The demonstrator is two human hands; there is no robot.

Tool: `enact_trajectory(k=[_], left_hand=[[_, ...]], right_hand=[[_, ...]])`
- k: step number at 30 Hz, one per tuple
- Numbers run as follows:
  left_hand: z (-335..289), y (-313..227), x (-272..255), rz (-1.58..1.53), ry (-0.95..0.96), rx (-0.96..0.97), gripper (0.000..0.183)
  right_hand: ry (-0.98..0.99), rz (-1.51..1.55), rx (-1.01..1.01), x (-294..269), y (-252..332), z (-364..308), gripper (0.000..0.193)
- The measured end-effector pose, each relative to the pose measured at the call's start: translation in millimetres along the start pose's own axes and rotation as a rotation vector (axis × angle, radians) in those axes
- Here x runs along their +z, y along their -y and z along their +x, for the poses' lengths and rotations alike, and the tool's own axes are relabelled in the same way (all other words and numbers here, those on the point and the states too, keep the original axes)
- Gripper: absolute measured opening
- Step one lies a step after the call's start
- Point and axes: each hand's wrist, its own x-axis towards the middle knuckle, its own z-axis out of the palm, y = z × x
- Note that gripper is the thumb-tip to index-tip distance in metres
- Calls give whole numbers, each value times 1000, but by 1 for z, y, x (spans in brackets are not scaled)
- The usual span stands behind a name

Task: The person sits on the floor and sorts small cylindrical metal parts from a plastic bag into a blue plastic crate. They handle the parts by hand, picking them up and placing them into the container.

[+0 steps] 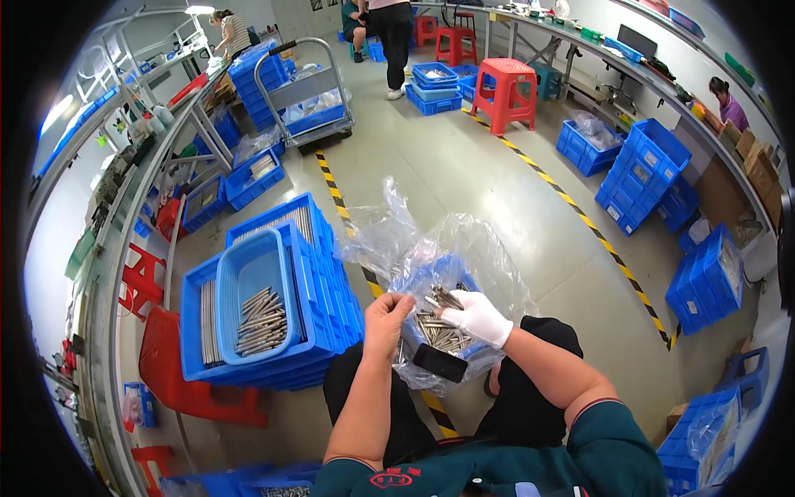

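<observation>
Sorting metal pins (439,327) from plastic-lined blue bin (443,273) on lap: bare left hand (387,319) fingers pinched closed on pins, gloved right hand (478,316) reaching in, grip unclear. Take small bunches, keep liner clear. Light-blue tray (248,269) of pins sits beyond, left.

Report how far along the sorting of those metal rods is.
Done, it seems: a layer of metal rods lies in the light blue tray. In hand: the bare left hand and gloved right hand pick through rods in the bag-lined blue bin on the lap. Left: many rods remain in that bin.
</observation>
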Motion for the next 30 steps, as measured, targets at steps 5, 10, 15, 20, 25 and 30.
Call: enact_trajectory(k=[5,10,15,20,25,30], left_hand=[[-3,-3,2,-161,162,-133,14],[-5,-7,0,-195,242,-179,13],[-4,-7,-2,-187,264,-173,14],[0,-5,-7,-154,291,-188,12],[-5,-7,-12,-128,286,-238,13],[-4,-5,-12,-160,277,-217,13]], right_hand=[[170,212,155,0,5,-1,26],[214,302,133,-3,4,-4,27],[239,323,101,-6,-14,1,26],[219,304,89,-3,-12,0,24],[207,65,2,-2,-6,-3,27],[226,144,38,-4,3,-4,26]])
